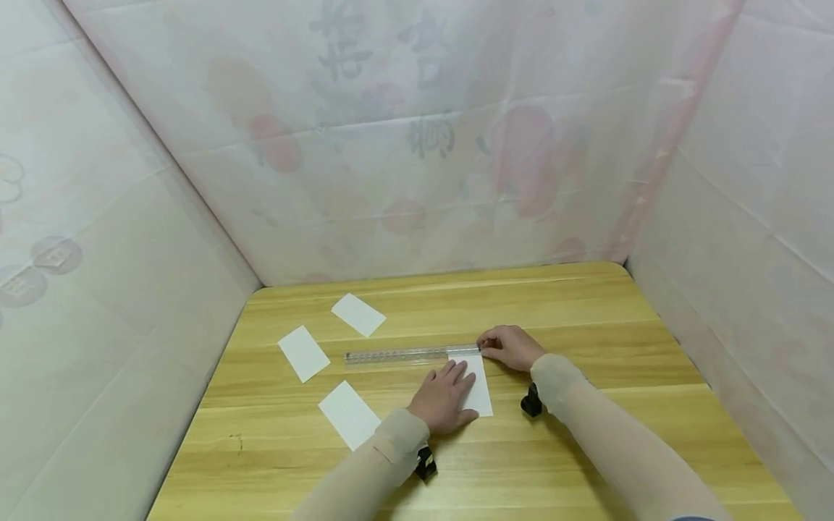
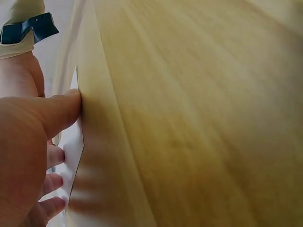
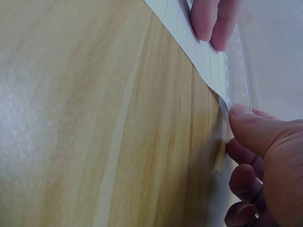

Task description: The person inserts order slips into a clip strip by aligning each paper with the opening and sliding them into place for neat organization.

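Observation:
Spread over a lined white sheet of paper (image 1: 481, 396), my left hand (image 1: 443, 398) presses it against the table with its fingers fairly straight. A long clear ruler (image 1: 397, 355) lies across the sheet's far edge and reaches out to the left. My right hand (image 1: 512, 349) pinches the ruler's right end between thumb and fingers, beside the sheet's far right corner. In the right wrist view, the sheet's corner (image 3: 215, 87) lifts slightly where it meets the ruler (image 3: 240, 71). The left thumb (image 2: 64, 111) rests at the sheet's near edge in the left wrist view.
Three more white sheets lie to the left: one at the back (image 1: 358, 315), one at the far left (image 1: 303, 354), and one (image 1: 350, 414) close to my left forearm. Fabric walls enclose the wooden table (image 1: 554, 463) at the back and both sides.

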Available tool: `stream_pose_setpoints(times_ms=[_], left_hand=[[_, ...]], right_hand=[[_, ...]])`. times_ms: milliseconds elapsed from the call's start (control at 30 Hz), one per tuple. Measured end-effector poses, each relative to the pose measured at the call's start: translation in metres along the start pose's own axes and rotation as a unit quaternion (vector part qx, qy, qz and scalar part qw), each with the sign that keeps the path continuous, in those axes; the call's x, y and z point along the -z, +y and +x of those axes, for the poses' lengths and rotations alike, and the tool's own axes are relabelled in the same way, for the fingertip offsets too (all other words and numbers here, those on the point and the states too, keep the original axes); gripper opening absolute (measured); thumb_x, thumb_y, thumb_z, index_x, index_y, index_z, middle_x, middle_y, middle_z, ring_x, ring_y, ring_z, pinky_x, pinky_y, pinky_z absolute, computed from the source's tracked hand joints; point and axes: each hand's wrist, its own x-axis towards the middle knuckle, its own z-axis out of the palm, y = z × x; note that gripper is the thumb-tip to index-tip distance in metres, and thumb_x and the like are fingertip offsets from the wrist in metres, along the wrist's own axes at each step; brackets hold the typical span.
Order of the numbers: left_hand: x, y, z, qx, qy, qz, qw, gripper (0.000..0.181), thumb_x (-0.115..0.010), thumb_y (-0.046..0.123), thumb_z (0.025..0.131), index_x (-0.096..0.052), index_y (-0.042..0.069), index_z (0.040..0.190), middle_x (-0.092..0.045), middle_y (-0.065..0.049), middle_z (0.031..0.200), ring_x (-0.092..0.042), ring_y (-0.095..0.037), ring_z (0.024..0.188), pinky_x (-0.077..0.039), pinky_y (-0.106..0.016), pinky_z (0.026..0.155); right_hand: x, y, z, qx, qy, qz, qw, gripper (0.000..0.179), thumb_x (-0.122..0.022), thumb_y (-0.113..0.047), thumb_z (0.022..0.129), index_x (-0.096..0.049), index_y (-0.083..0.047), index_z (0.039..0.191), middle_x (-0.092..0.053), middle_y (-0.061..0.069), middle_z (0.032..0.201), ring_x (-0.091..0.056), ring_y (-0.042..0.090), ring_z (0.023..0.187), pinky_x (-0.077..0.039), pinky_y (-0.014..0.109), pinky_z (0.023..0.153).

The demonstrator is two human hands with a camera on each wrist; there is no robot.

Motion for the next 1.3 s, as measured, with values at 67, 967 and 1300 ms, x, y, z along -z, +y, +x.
stream_pose_setpoints(times_ms=[67, 967, 1300], left_hand=[[-0.001, 0.000, 0.000, 0.002, 0.000, 0.000, 1.0000, 0.073, -0.044, 0.063, 0.092, -0.032, 0.022, 0.152, -0.021, -0.003, 0.158, -0.020, -0.022, 0.144, -0.032, -0.046, 0.108], [0.001, 0.001, -0.003, 0.007, 0.008, -0.026, 0.9996, 0.072, -0.047, 0.061, 0.093, -0.033, 0.020, 0.151, -0.022, -0.003, 0.158, -0.020, -0.023, 0.144, -0.030, -0.047, 0.109], [0.002, -0.011, -0.005, 0.011, 0.035, -0.083, 0.9959, 0.077, -0.050, 0.060, 0.091, -0.031, 0.017, 0.152, -0.020, -0.006, 0.158, -0.021, -0.024, 0.143, -0.026, -0.042, 0.112]], right_hand=[[0.000, 0.000, 0.000, 0.000, 0.001, 0.001, 1.0000, 0.016, -0.069, -0.021, 0.090, -0.072, -0.024, 0.105, -0.063, -0.012, 0.090, -0.056, 0.008, 0.081, -0.047, 0.034, 0.076], [0.001, -0.002, -0.003, 0.014, 0.003, 0.003, 0.9999, 0.017, -0.069, -0.022, 0.090, -0.072, -0.020, 0.107, -0.063, -0.011, 0.090, -0.057, 0.008, 0.080, -0.049, 0.035, 0.076], [-0.001, -0.002, -0.002, 0.006, 0.005, 0.001, 1.0000, 0.018, -0.069, -0.021, 0.090, -0.071, -0.020, 0.108, -0.062, -0.010, 0.089, -0.056, 0.008, 0.080, -0.048, 0.035, 0.075]])
